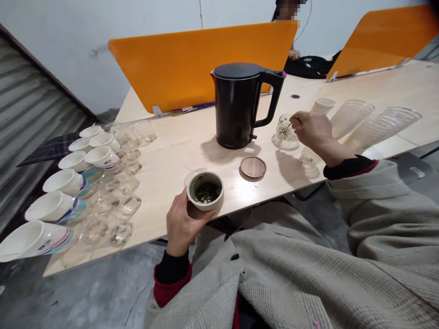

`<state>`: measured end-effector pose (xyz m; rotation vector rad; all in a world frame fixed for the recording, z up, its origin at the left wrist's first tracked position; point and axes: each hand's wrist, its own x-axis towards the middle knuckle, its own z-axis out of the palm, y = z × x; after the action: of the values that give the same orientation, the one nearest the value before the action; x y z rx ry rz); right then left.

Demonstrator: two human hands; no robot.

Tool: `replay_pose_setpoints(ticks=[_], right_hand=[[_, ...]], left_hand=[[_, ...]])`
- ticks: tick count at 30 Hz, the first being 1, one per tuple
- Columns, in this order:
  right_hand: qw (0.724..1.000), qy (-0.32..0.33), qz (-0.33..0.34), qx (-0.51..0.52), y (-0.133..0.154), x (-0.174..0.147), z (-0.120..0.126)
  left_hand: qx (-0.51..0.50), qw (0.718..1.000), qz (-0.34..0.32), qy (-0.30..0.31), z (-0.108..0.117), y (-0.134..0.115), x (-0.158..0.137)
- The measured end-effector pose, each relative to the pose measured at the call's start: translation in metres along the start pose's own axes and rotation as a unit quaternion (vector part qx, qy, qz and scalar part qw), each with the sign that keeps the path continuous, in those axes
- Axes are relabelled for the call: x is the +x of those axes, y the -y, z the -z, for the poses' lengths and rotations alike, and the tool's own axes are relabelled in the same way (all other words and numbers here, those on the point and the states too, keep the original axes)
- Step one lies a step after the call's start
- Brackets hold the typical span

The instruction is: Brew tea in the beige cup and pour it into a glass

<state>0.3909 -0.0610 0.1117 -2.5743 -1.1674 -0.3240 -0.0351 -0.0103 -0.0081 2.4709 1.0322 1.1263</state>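
— So, where are the hands, and what do they hold?

— The left hand (181,222) is wrapped around a round, off-white cup (217,204) with dark, loose leaves (207,193) inside. The right hand (313,131) is curled, its fingertips at a short, clear ribbed tumbler (285,133) with leaf bits in it. I cannot tell whether those fingers grip anything.

— Which way does the off-white cup point?

— Its mouth faces up and its axis runs roughly upright. It is at the front edge of the pale wooden worktop (166,160); whether its base touches the surface is hidden.

— And the tumbler?

— Upright, mouth up, on a clear, shallow dish (279,145), right of a tall black kettle (236,107). The kettle stands upright, spout to the left and handle to the right.

— Where is there room to move?

— A bare strip runs between the kettle and the clear cups (116,187) on the left, which stand beside rows of white paper cups (63,181). A round brown wooden disc (253,167) lies flat between the two hands, near the front edge. Behind the kettle, an upright orange panel (192,68) bounds the space.
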Motion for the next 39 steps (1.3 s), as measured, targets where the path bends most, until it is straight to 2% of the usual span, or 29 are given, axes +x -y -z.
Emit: replay_pose_setpoints(ticks=[3, 9, 11, 14, 16, 17, 18, 20, 22, 24, 27, 30, 34, 39], right_hand=[[0.999, 0.033, -0.018, -0.034, 0.008, -0.003, 0.000], [0.996, 0.041, -0.027, -0.072, 0.005, -0.020, 0.008], [0.996, 0.007, -0.025, -0.082, 0.002, -0.032, 0.014], [0.994, -0.078, 0.009, -0.074, 0.003, -0.053, 0.022], [0.991, -0.116, 0.047, -0.036, 0.009, -0.069, 0.022], [0.991, -0.114, 0.071, -0.004, 0.013, -0.077, 0.020], [0.990, -0.095, 0.098, 0.030, 0.019, -0.085, 0.015], [0.984, -0.016, 0.159, 0.084, 0.030, -0.097, -0.002], [0.969, 0.070, 0.216, 0.101, 0.039, -0.104, -0.023], [0.955, 0.116, 0.256, 0.096, 0.044, -0.107, -0.046], [0.948, 0.113, 0.278, 0.104, 0.045, -0.107, -0.073], [0.948, 0.076, 0.276, 0.139, 0.043, -0.108, -0.084], [0.935, 0.022, 0.269, 0.229, 0.055, -0.116, -0.067], [0.870, 0.045, 0.352, 0.343, 0.099, -0.141, -0.018]], left_hand=[[0.002, 1.000, 0.002, 0.002, 0.000, -0.001, 0.000], [-0.001, 1.000, 0.002, 0.000, -0.001, 0.000, -0.001], [-0.004, 1.000, 0.001, 0.002, -0.001, 0.000, 0.000], [-0.004, 1.000, 0.005, 0.008, 0.000, -0.001, 0.000], [-0.003, 1.000, 0.013, 0.012, 0.001, -0.003, 0.001], [-0.003, 1.000, 0.016, 0.013, 0.001, -0.004, 0.001], [-0.003, 1.000, 0.018, 0.014, 0.001, -0.004, 0.002], [-0.003, 1.000, 0.016, 0.014, 0.002, -0.004, 0.002], [-0.005, 1.000, 0.014, 0.013, 0.001, -0.004, 0.001], [-0.007, 1.000, 0.012, 0.012, 0.000, -0.003, 0.001], [-0.010, 1.000, 0.011, 0.011, -0.001, -0.002, 0.000], [-0.017, 1.000, 0.018, 0.016, -0.001, -0.003, 0.000], [-0.029, 0.999, 0.021, 0.029, -0.001, -0.005, 0.001], [-0.045, 0.998, 0.006, 0.046, -0.001, -0.008, 0.001]])
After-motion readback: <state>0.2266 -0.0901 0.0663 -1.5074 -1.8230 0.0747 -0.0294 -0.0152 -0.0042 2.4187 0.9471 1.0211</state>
